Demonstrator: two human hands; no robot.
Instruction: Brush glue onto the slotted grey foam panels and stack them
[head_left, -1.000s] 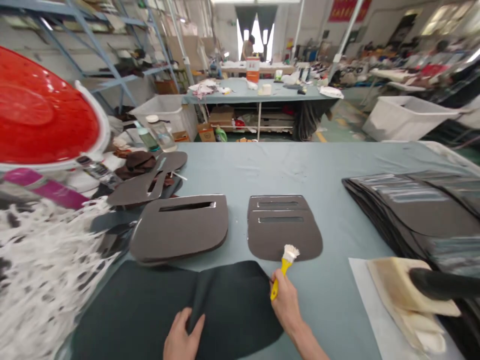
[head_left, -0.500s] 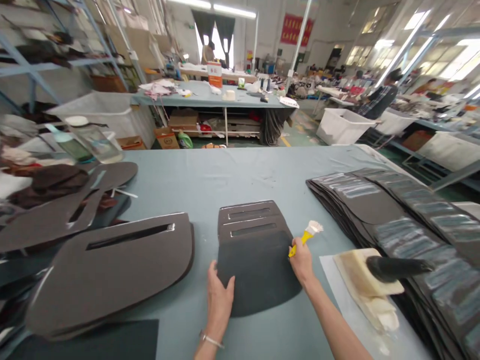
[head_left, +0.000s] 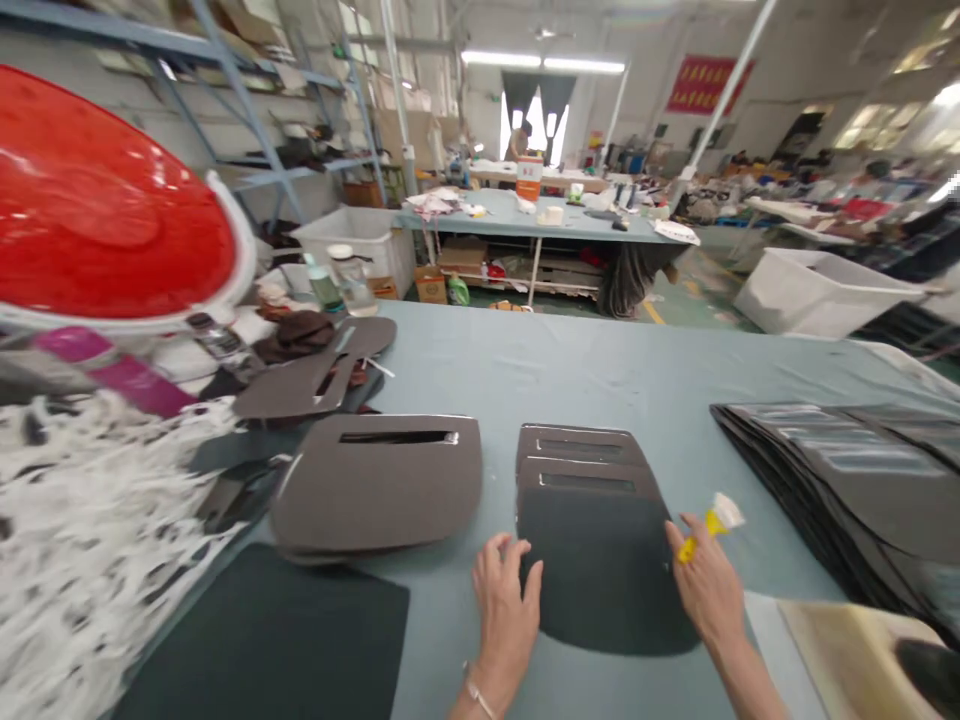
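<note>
A dark rounded panel lies on the blue-green table, over two brown slotted pieces whose upper parts show behind it. My left hand is at the panel's left edge, fingers spread, gripping nothing; whether it touches the edge I cannot tell. On the right edge rests or hovers my right hand, closed round the yellow handle of a paintbrush whose whitish bristles point away from me. To the left sits a stack of brown rounded panels with a long slot in the top one.
A pile of dark panels with glossy streaks lies right. A yellowish container with a dark handle is cut off lower right. At left are a dark sheet, white perforated material, a large red oval object and bottles.
The view has swung left, bringing the red object and white perforated material into sight. Both hands stay beside the dark panel, and the right still holds the paintbrush.
</note>
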